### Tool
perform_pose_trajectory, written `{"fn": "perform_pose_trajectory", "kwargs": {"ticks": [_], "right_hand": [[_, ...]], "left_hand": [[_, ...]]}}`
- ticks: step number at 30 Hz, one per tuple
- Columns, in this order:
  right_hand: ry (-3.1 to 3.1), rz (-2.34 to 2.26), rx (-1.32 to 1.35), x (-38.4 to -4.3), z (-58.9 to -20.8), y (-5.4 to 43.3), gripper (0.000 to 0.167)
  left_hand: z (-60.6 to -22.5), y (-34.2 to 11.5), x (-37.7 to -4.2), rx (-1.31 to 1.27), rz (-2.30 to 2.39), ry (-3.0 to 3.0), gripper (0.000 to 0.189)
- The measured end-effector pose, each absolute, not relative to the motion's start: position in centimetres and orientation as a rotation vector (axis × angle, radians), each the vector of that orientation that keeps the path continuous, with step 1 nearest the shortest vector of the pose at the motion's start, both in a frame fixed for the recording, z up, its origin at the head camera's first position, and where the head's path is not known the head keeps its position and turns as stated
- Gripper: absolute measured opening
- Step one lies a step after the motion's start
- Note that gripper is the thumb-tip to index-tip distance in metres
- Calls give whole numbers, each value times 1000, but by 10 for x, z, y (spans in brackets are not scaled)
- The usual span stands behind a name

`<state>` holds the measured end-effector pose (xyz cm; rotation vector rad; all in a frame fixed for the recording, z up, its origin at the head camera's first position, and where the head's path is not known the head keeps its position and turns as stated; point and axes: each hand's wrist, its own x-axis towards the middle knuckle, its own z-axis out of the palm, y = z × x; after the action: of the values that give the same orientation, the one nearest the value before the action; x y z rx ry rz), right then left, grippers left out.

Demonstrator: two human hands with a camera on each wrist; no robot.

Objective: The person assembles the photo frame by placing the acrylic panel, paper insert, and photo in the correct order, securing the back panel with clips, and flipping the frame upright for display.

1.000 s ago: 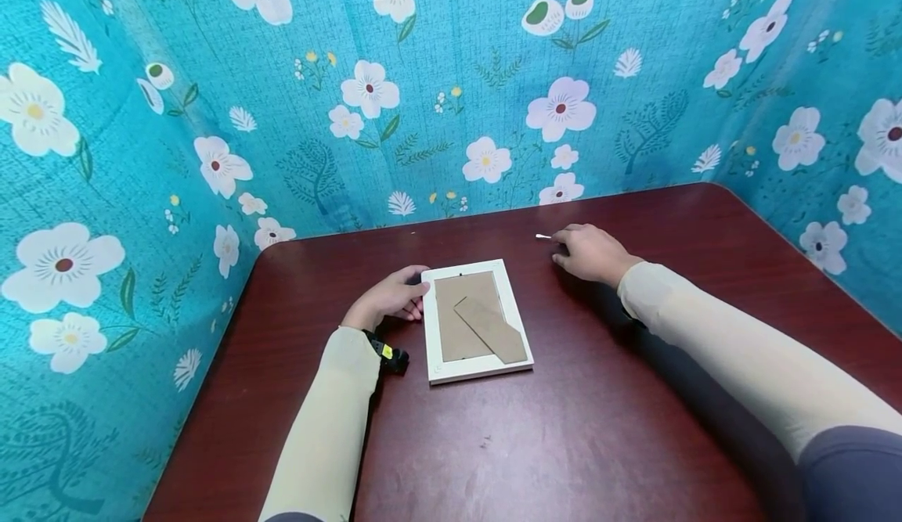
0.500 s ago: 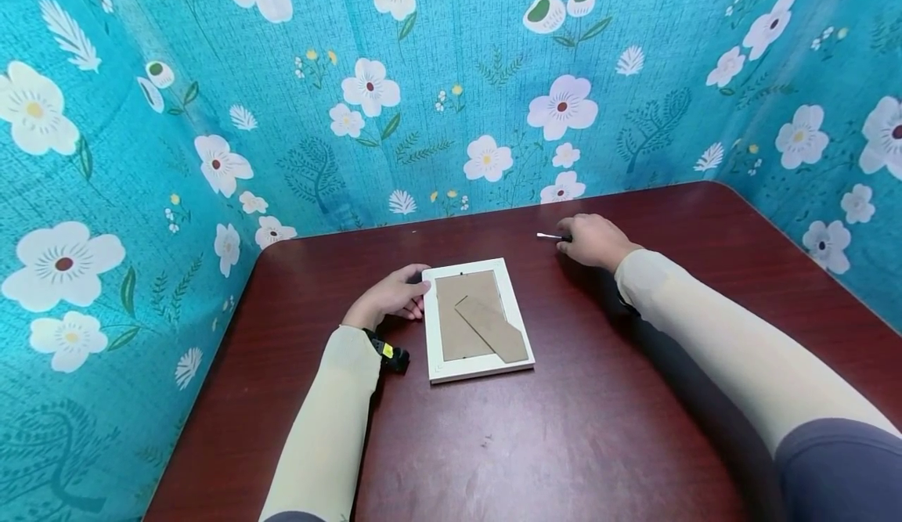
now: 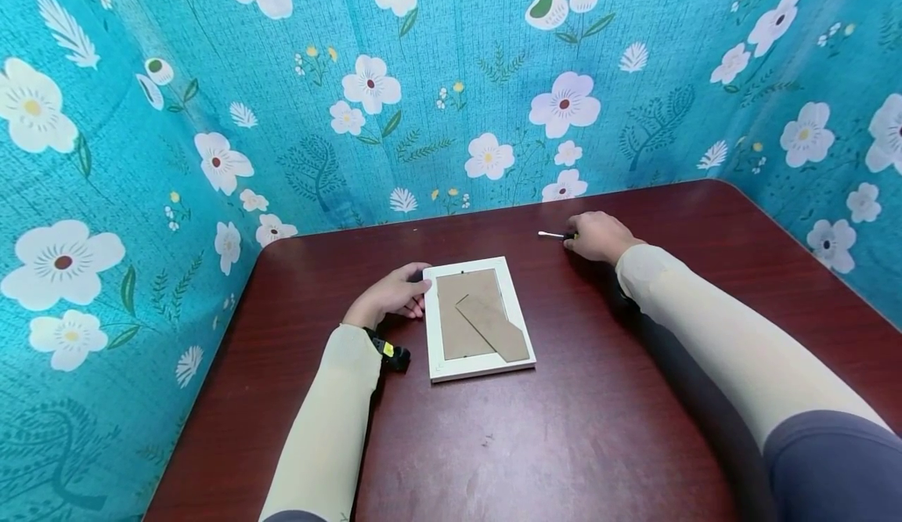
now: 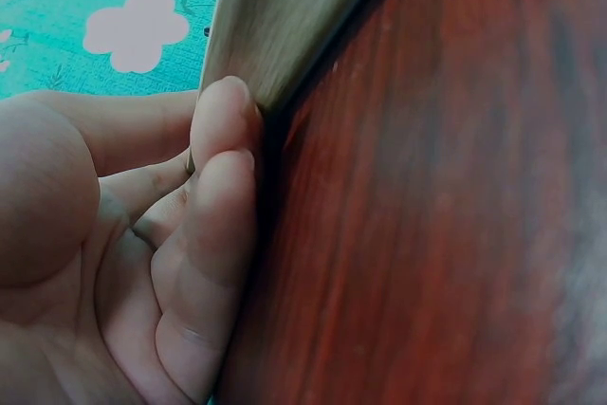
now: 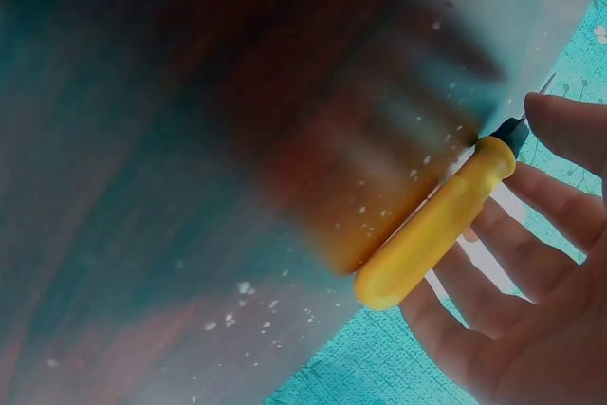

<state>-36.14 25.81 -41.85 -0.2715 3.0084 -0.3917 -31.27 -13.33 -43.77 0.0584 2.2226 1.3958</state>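
A white picture frame (image 3: 520, 331) lies face down on the table, its brown backing board (image 3: 451, 326) and folded stand leg (image 3: 503, 334) facing up. My left hand (image 3: 391, 293) grips the frame's left side in the head view. In the left wrist view, curled fingertips (image 4: 224, 120) press against the frame's edge (image 4: 285, 21). Farther right, my right hand (image 3: 597, 236) is at a screwdriver (image 3: 553, 234), whose metal shaft points left. In the right wrist view the thumb (image 5: 569, 130) meets its black collar, and the other fingers lie along the yellow handle (image 5: 436, 230).
The dark red wooden table (image 3: 451, 444) has a glossy surface that reflects the screwdriver and the fingers. A blue floral cloth (image 3: 423, 115) hangs behind the table and along both sides. A black wrist camera (image 3: 395, 356) sits at the left wrist, beside the frame.
My right hand has shifted slightly right along the screwdriver, so its black collar and a bit of yellow handle now show. The left hand and the picture frame stay in place.
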Motion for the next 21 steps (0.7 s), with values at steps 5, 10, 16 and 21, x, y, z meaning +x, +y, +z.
{"fn": "perform_pose_trajectory", "kwargs": {"ticks": [5,10,16,21], "right_hand": [[2998,-395,-250,-362,-419,258,21],[3001,-404,-239,-363,-420,258,22],[3011,-363,-262,-364,-422,256,25],[3028,-318,-285,-368,-423,255,22]], "left_hand": [[-438,-133,-313,62,1401,2214,42],[-438,-132,-312,63,1402,2225,42],[-441,-133,-311,62,1415,2212,43],[-439,-134,-309,70,1412,2224,44]]}}
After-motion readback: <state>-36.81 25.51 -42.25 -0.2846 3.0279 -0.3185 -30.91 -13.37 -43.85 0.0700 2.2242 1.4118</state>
